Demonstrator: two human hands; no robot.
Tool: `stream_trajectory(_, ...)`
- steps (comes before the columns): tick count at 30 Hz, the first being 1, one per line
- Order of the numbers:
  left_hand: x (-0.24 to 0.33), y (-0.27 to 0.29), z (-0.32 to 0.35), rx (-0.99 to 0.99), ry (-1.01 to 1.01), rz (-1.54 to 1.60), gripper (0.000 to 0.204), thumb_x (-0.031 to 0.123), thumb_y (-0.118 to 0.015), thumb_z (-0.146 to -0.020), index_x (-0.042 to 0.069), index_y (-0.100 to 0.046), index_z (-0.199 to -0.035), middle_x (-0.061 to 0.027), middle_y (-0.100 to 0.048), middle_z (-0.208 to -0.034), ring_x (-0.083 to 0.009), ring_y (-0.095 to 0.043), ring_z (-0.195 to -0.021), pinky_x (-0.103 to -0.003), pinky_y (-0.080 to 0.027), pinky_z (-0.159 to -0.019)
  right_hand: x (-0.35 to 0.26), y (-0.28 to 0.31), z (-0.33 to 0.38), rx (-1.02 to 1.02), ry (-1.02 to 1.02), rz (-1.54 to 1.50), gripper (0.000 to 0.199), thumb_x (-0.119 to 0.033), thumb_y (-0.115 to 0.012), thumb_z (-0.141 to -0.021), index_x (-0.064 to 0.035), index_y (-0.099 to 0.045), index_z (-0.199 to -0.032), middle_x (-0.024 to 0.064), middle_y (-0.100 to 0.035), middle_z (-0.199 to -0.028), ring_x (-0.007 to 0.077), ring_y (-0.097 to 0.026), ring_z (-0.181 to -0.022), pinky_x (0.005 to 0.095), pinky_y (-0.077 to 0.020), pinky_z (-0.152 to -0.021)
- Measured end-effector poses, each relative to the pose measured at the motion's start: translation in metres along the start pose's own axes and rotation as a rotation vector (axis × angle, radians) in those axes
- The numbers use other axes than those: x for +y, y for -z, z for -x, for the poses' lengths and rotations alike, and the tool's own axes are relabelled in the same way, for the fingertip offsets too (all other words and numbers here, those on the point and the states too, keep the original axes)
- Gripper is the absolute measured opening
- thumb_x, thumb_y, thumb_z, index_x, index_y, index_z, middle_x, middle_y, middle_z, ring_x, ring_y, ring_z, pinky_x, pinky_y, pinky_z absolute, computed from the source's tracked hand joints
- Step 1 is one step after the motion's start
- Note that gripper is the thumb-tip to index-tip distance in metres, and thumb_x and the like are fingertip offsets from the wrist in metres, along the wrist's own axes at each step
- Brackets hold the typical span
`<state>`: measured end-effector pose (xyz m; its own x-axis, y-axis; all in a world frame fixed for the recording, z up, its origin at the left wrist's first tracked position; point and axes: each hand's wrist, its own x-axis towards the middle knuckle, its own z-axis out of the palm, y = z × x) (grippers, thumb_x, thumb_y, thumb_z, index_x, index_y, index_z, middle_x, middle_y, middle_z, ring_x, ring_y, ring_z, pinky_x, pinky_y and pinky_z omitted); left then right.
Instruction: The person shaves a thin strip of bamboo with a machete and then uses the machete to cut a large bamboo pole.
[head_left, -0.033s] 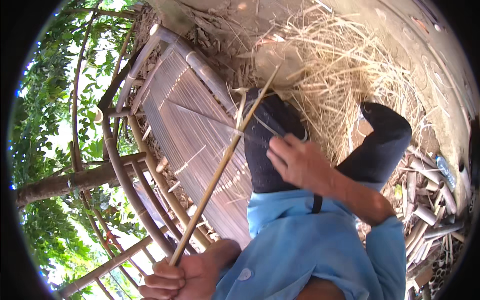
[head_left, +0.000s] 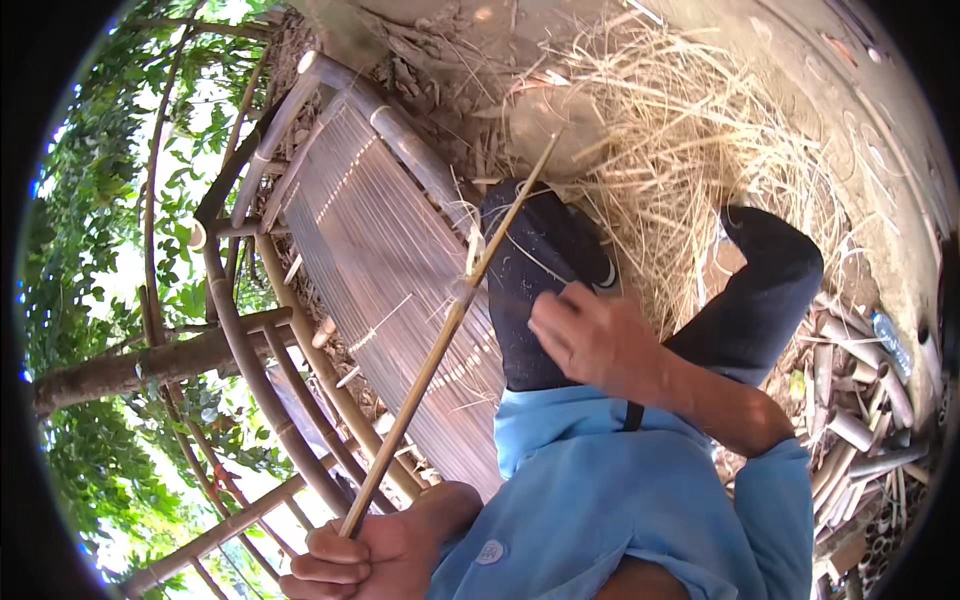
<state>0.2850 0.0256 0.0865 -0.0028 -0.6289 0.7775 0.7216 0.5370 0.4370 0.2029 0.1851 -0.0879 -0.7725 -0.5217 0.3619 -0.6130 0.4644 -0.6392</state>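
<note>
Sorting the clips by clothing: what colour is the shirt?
Light blue shirt, seen clearly in the head view.

Left hand (head_left: 345,565): at seven o'clock, lower knuckles cut off by the frame's bottom edge.
Bamboo stick (head_left: 440,340): its near end hidden inside that fist.
Right hand (head_left: 590,335): fingertips too blurred to tell what they pinch.
Bamboo offcuts (head_left: 860,420): at four o'clock, pile runs off the rim.

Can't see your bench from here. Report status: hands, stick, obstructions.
Left hand fisted round long thin bamboo stick at its lower end. Right hand by dark-trousered knee, grip unclear. Stick crosses slatted bamboo frame; nothing blocking.
</note>
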Motion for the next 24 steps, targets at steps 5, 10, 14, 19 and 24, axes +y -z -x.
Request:
stream_trajectory(5, -0.003, -0.001, -0.002, 0.038, -0.023, -0.077, 0.034, 0.034, -0.044, -0.109, 0.014, -0.039, -0.081, 0.0065, -0.023, -0.065, -0.0062, -0.023, -0.047, -0.022, -0.020, -0.038, 0.068, -0.030, -0.009, 0.041, -0.078, 0.128, 0.013, -0.014, -0.068, -0.091, -0.0072, -0.058, -0.097, 0.0099, -0.056, -0.077, 0.0237, -0.064, -0.053, 0.0334, -0.0524, -0.042)
stream_trajectory(10, -0.015, 0.007, -0.008, 0.031, -0.098, -0.115, 0.023, 0.019, -0.042, -0.108, 0.013, -0.041, -0.086, 0.0066, -0.024, -0.067, -0.0051, -0.024, -0.049, -0.021, -0.023, -0.039, 0.087, -0.048, -0.011, 0.052, 0.009, 0.091, 0.013, -0.013, -0.068, -0.091, -0.0093, -0.058, -0.098, 0.0120, -0.056, -0.073, 0.0265, -0.063, -0.052, 0.0324, -0.0507, -0.039)
stream_trajectory(14, -0.017, 0.007, -0.007, 0.009, -0.090, -0.153, 0.019, 0.014, -0.041, -0.107, 0.012, -0.041, -0.088, 0.0068, -0.026, -0.068, -0.0047, -0.025, -0.049, -0.020, -0.024, -0.040, 0.174, -0.089, -0.014, 0.002, -0.142, 0.109, 0.020, -0.010, -0.068, -0.091, -0.0118, -0.057, -0.107, 0.0155, -0.058, -0.074, 0.0302, -0.063, -0.053, 0.0340, -0.0508, -0.041)
stream_trajectory(19, -0.017, 0.017, -0.009, -0.075, -0.042, 0.034, 0.022, 0.017, -0.039, -0.108, 0.012, -0.042, -0.087, 0.0068, -0.027, -0.068, -0.0047, -0.026, -0.049, -0.020, -0.024, -0.039, 0.271, -0.114, 0.005, 0.020, -0.306, 0.134, 0.023, -0.011, -0.064, -0.092, -0.0127, -0.056, -0.113, 0.0203, -0.063, -0.074, 0.0387, -0.064, -0.062, 0.0472, -0.0527, -0.055)
stream_trajectory(24, -0.024, 0.005, -0.007, -0.107, -0.063, 0.173, 0.030, 0.029, -0.036, -0.111, 0.011, -0.044, -0.088, 0.0056, -0.029, -0.067, -0.0061, -0.027, -0.050, -0.021, -0.024, -0.041, 0.309, -0.103, -0.005, -0.238, -0.630, 0.240, 0.035, -0.021, -0.064, -0.094, -0.0122, -0.055, -0.126, 0.0217, -0.063, -0.073, 0.0402, -0.063, -0.066, 0.0511, -0.0523, -0.068)
